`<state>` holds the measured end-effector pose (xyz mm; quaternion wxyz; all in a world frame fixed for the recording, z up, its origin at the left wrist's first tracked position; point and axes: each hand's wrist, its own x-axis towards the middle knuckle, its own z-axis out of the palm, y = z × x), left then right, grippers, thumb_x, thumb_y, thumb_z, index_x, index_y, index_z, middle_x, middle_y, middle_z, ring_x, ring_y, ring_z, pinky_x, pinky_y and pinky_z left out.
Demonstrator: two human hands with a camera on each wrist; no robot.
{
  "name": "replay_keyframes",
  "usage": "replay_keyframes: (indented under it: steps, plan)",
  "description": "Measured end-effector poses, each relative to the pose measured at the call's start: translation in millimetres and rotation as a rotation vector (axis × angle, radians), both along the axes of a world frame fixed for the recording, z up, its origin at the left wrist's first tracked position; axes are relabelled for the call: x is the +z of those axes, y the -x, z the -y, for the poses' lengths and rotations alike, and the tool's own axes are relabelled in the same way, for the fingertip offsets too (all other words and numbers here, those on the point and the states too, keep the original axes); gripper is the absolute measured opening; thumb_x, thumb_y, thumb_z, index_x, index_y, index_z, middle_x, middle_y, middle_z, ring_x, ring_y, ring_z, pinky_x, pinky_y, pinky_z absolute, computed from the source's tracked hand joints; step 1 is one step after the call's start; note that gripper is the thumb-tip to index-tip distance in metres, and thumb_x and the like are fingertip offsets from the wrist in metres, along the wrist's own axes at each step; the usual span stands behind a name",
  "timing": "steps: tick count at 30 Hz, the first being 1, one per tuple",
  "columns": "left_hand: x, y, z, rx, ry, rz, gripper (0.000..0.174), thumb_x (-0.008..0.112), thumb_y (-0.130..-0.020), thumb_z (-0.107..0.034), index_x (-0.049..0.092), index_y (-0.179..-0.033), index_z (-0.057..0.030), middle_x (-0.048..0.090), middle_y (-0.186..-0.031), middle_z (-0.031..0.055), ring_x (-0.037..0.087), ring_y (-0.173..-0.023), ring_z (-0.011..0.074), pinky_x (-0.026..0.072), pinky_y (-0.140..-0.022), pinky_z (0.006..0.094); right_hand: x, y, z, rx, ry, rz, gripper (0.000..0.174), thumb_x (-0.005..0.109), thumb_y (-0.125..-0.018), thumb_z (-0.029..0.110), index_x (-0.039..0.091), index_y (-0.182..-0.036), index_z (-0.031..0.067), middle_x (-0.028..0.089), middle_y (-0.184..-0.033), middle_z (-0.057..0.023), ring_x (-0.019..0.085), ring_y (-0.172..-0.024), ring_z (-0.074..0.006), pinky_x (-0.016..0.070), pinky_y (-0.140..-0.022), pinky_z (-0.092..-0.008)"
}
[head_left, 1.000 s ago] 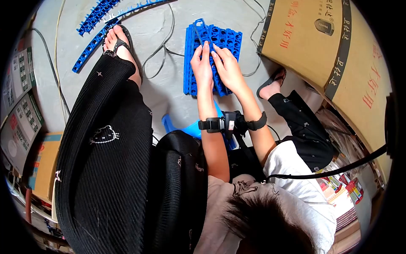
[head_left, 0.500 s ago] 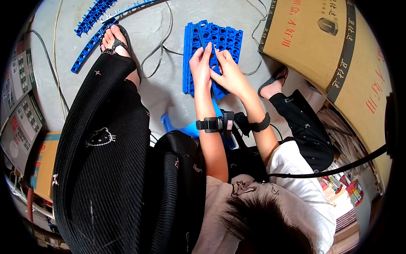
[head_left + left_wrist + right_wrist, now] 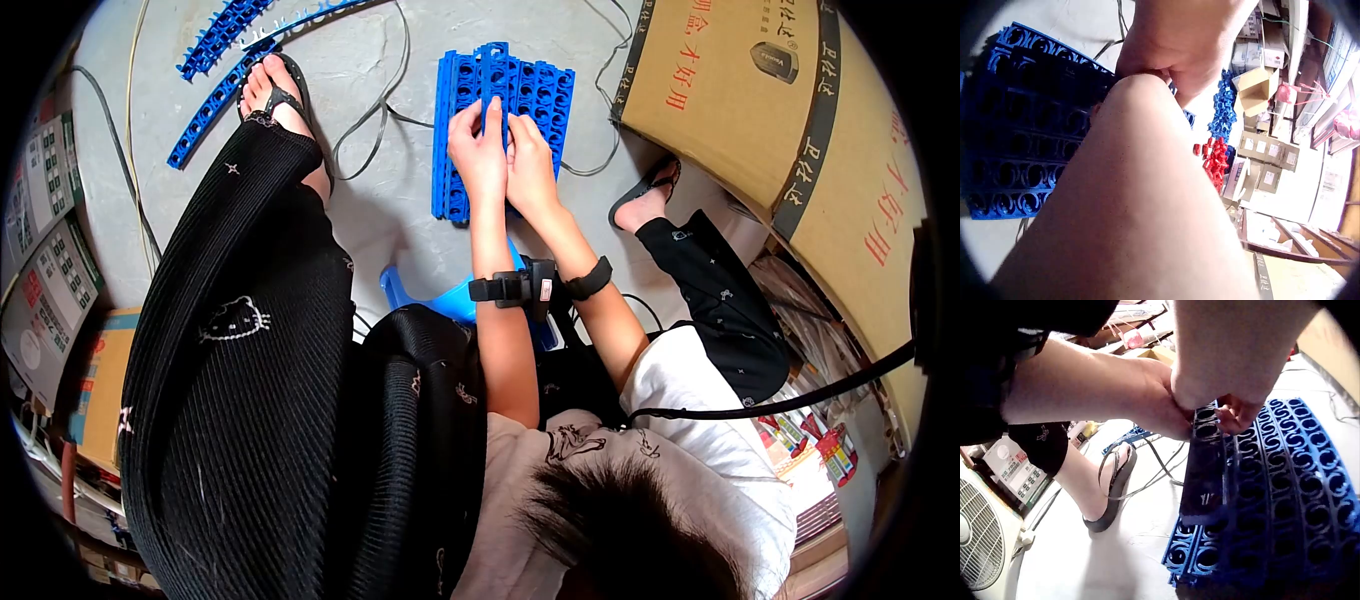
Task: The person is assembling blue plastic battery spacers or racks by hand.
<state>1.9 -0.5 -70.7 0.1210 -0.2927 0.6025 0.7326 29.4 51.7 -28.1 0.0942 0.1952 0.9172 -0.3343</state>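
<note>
In the head view, a blue strip with round holes (image 3: 495, 66) lies lengthwise over a stack of similar blue strips (image 3: 550, 105) on the floor. The left hand (image 3: 480, 160) and right hand (image 3: 530, 165) pinch this strip side by side, close together, their fingers curled at its edges. The right wrist view shows the held strip (image 3: 1204, 481) running out from beneath both hands, above the stacked strips (image 3: 1310, 487). In the left wrist view the stack (image 3: 997, 144) is partly shaded, and the fingertips are mostly hidden.
More blue strips (image 3: 215, 110) lie by a sandalled foot at the upper left. A large cardboard box (image 3: 740, 90) stands at the right. Thin cables (image 3: 385, 105) cross the floor. The left wrist view shows red pieces (image 3: 1215, 164) and blue pieces (image 3: 1224, 109) in piles.
The held strip has turned from a slant to nearly parallel with the stack's strips. The right hand has shifted left and now sits tighter against the left hand.
</note>
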Motion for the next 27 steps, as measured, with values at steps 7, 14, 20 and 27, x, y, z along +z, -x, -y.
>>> replay_keyframes:
  steps: [7, 14, 20, 27]
  plan:
    - [19.7, 10.8, 18.9, 0.143, 0.222, -0.059, 0.022, 0.059, -0.083, -0.014, 0.058, -0.096, 0.003, 0.053, -0.098, 0.0124, 0.057, -0.087, 0.0199, 0.0499, -0.073, 0.0313, -8.8, -4.1, 8.9, -0.049, -0.101, -0.005, 0.054, 0.063, -0.075, 0.018, 0.043, -0.118, -0.0081, 0.052, -0.096, -0.0207, 0.057, -0.081, -0.0371, 0.0475, -0.068, -0.0407]
    - [11.4, 2.7, 23.0, 0.101, 0.399, 0.005, 0.023, 0.059, -0.08, -0.015, 0.056, -0.098, 0.0006, 0.05, -0.1, 0.014, 0.052, -0.094, 0.0279, 0.0423, -0.082, 0.0383, -21.8, -18.5, 7.9, 0.018, -0.154, 0.003, 0.065, 0.062, -0.075, 0.02, 0.033, -0.127, -0.0068, 0.052, -0.098, -0.0227, 0.058, -0.079, -0.0375, 0.0486, -0.065, -0.0418]
    - [6.7, -8.1, 18.3, 0.075, 0.575, 0.058, 0.025, 0.062, -0.077, -0.016, 0.057, -0.098, -0.0032, 0.049, -0.092, 0.0111, 0.049, -0.09, 0.0271, 0.0379, -0.082, 0.0388, -20.2, -11.9, 13.6, 0.018, -0.112, -0.007, 0.08, 0.061, -0.076, 0.019, 0.012, -0.137, 0.0012, 0.052, -0.106, -0.0261, 0.058, -0.078, -0.0408, 0.0492, -0.064, -0.044]
    - [1.1, -13.9, 21.0, -0.03, 0.645, 0.129, 0.025, 0.064, -0.075, -0.02, 0.059, -0.096, -0.0075, 0.049, -0.086, 0.0077, 0.049, -0.081, 0.0201, 0.0406, -0.074, 0.0354, -15.5, -3.7, 16.1, 0.019, -0.156, 0.196, 0.085, 0.061, -0.077, 0.024, 0.005, -0.14, 0.0081, 0.052, -0.111, -0.0256, 0.06, -0.079, -0.0397, 0.0501, -0.062, -0.0437]
